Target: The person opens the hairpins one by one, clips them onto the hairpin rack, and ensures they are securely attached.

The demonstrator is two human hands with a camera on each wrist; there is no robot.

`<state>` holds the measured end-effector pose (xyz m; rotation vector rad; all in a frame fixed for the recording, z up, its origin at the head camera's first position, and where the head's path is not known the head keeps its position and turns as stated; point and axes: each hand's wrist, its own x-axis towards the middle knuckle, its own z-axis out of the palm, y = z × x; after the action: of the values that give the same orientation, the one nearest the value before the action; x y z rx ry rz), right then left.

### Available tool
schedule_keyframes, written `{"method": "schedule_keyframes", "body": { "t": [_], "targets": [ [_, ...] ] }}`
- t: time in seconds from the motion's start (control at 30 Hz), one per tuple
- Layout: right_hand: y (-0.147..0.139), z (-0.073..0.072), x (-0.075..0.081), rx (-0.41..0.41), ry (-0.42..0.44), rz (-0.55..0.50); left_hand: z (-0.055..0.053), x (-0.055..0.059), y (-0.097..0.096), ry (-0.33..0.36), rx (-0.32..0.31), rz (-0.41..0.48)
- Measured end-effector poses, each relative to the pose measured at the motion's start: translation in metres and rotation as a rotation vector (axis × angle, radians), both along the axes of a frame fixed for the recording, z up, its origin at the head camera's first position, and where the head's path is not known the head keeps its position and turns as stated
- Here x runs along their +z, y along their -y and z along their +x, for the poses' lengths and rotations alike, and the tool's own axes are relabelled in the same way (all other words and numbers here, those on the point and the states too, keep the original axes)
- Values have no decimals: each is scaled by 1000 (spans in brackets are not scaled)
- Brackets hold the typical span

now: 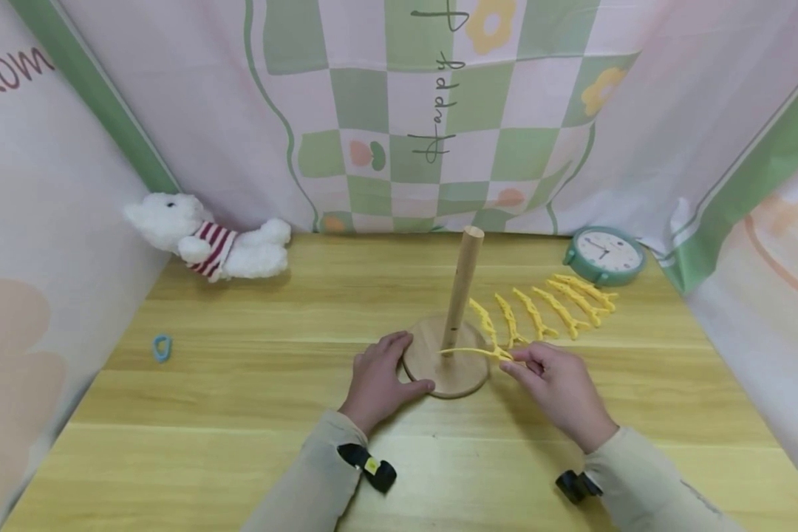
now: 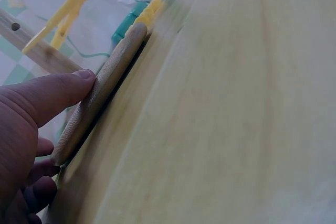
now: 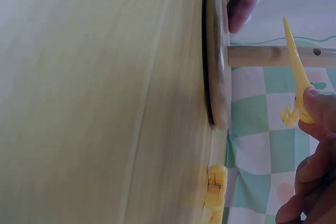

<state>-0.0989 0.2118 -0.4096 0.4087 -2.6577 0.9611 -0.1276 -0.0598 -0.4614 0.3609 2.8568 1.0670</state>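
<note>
A wooden stand has a round base [image 1: 462, 380] and an upright post [image 1: 464, 281] with small holes in its side. My left hand [image 1: 380, 377] holds the near left rim of the base, its thumb [image 2: 68, 90] on the edge and the fingers spread round the far side. Between thumb and fingertips, my right hand [image 1: 558, 388] pinches the forked end of a yellow plastic branch [image 3: 296, 66]. The branch's long tapered tip points left, across the lower post in the head view, above the base.
Several more yellow branches [image 1: 533, 314] lie in a row right of the stand. A green round clock [image 1: 604, 255] sits at the back right. A white plush toy [image 1: 249, 255] lies at the back left, and a blue carabiner [image 1: 156, 347] is at the left.
</note>
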Motion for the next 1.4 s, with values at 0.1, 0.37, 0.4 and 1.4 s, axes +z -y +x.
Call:
{"method": "schedule_keyframes", "body": {
  "t": [0.1,0.37,0.4,1.4],
  "targets": [
    [5,-3,0,4,14,-4,0,-1,0,-4,-1,-1],
    [16,-11,-1,13,73,-27,-1,-2,0,-24,-10,-1],
    [17,-12,-1,12,84,-29,-1,-1,0,-28,-12,0],
    [30,-22,-2,44,146,-28,-2,-1,1,-34,-12,-6]
  ]
}}
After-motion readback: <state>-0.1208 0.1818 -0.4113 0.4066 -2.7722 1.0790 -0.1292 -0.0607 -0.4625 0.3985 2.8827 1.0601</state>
